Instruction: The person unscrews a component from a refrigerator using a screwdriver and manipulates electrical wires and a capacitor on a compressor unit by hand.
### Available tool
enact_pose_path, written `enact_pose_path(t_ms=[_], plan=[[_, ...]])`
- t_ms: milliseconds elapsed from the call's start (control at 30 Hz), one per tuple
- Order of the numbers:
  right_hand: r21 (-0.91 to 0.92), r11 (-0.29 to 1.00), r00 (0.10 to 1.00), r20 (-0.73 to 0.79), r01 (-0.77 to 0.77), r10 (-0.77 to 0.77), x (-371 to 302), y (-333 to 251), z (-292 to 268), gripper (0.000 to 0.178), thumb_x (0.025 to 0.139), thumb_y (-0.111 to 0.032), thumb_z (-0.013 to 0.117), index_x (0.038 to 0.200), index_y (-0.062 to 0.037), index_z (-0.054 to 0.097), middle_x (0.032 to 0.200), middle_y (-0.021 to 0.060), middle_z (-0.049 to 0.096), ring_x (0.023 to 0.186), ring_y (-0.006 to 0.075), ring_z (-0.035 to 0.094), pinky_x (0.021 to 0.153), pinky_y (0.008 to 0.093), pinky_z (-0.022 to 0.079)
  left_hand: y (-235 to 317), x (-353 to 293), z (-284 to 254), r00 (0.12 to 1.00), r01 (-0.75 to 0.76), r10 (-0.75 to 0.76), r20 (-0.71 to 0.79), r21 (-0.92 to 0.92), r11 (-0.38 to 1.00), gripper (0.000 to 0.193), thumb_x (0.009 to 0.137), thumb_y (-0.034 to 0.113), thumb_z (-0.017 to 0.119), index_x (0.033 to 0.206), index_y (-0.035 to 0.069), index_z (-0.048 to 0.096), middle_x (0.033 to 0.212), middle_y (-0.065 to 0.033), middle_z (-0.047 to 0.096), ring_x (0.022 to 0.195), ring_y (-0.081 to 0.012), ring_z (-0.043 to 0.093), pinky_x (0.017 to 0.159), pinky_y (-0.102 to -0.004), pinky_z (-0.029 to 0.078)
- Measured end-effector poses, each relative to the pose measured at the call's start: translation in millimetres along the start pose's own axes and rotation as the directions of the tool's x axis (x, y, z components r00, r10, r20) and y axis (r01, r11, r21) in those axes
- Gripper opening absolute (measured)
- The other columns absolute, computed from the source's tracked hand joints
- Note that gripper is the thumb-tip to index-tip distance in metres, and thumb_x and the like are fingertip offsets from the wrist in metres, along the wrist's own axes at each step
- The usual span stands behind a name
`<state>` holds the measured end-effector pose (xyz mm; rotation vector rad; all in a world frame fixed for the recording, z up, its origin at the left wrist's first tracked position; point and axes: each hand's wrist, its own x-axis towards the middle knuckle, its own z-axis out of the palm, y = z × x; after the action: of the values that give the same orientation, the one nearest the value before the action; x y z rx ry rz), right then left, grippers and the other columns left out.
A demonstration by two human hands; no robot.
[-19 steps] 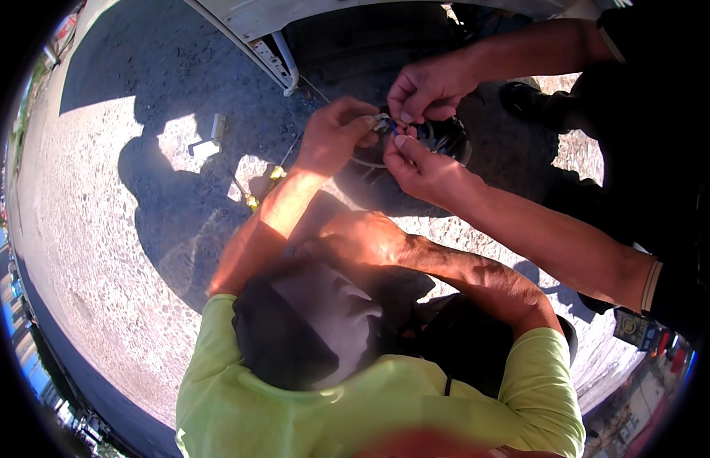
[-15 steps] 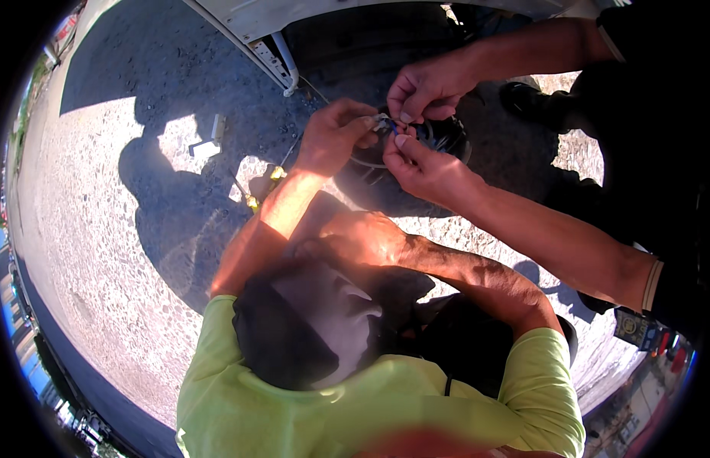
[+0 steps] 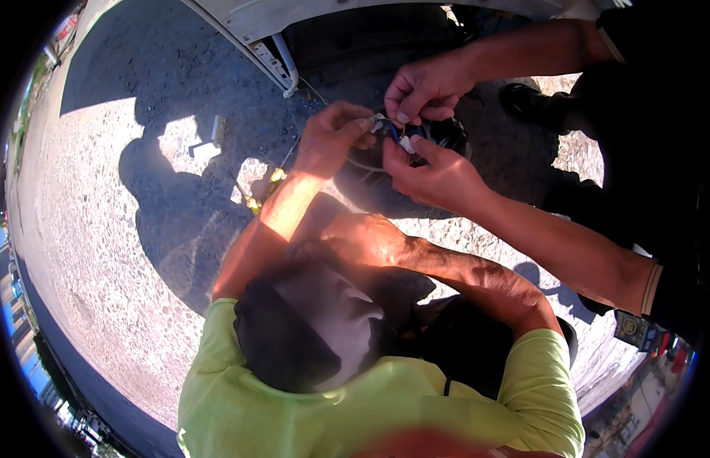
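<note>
My left hand (image 3: 329, 137) is closed, thumb against fingers, on a small whitish wire connector (image 3: 378, 122). A blue wire (image 3: 394, 133) runs from there towards another person's hands, which reach in from the right. The other person's upper hand (image 3: 425, 90) pinches a thin wire beside it. Their lower hand (image 3: 439, 169) grips a white connector block (image 3: 406, 144). My right hand (image 3: 364, 238) rests lower down, near a rounded dark grey cloth shape (image 3: 309, 324). Glare and shade hide its fingers.
A white metal frame (image 3: 271, 61) with a bent leg stands at the top. Yellow-handled tools (image 3: 253, 204) and a white angular piece (image 3: 207, 149) lie on the ground left of my forearm. Pale cable (image 3: 362, 165) loops below the hands. The other person's dark shoe (image 3: 523, 99) is at right.
The other person's lower hand has shifted, its thumb moving right and down, and the white connector block now shows in it. My left hand has moved slightly left; my right hand stays put.
</note>
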<state>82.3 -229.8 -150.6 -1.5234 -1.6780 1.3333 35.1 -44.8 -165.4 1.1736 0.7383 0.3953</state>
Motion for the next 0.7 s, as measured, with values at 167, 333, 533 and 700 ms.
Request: enact_pose_path(t_ms=[167,333,533,700], plan=[[-0.027,1.0,1.0,0.026,0.011,-0.01,0.5,4.6,3.8,0.03,0.094,-0.021,0.063,0.12,-0.0083,0.07,0.115,0.0133,0.072,0.107,0.0364,0.07,0.094,0.0474,0.056,-0.6,-1.0,-1.0,1.0,-0.003,0.003,0.004,0.009,1.0,0.02,0.1,0.005,0.066,0.118,-0.004,0.067,0.101,-0.0115,0.074,0.084,-0.0174,0.072,0.076,-0.03,0.06],[-0.024,0.997,0.998,-0.015,0.067,-0.068,0.5,14.1,11.2,0.029,0.093,-0.021,0.063,0.118,-0.0074,0.071,0.114,0.0136,0.072,0.107,0.036,0.07,0.094,0.047,0.057,-3.2,-2.1,-4.6,1.0,-0.009,0.009,0.013,0.007,1.0,0.02,0.1,0.004,0.066,0.118,-0.005,0.066,0.103,-0.012,0.074,0.085,-0.0174,0.072,0.077,-0.0303,0.06],[0.011,0.997,0.996,-0.028,0.083,-0.082,0.1,14.2,14.1,0.029,0.092,-0.02,0.065,0.117,-0.007,0.071,0.112,0.0143,0.073,0.106,0.0361,0.07,0.092,0.0461,0.057,-4.6,-8.6,-6.3,1.0,0.006,-0.006,0.017,-0.016,1.0,0.02,0.1,0.004,0.066,0.118,-0.005,0.066,0.105,-0.0121,0.074,0.086,-0.0182,0.073,0.078,-0.0302,0.06],[-0.001,0.997,0.996,-0.028,0.08,-0.08,-1.3,12.6,12.0,0.028,0.091,-0.019,0.066,0.116,-0.0069,0.071,0.111,0.0144,0.073,0.104,0.0364,0.071,0.09,0.0456,0.058,-5.3,-11.4,-6.1,1.0,-0.015,0.016,0.023,-0.053,0.998,0.019,0.1,0.004,0.067,0.116,-0.004,0.067,0.101,-0.012,0.074,0.086,-0.0176,0.072,0.078,-0.0294,0.059]])
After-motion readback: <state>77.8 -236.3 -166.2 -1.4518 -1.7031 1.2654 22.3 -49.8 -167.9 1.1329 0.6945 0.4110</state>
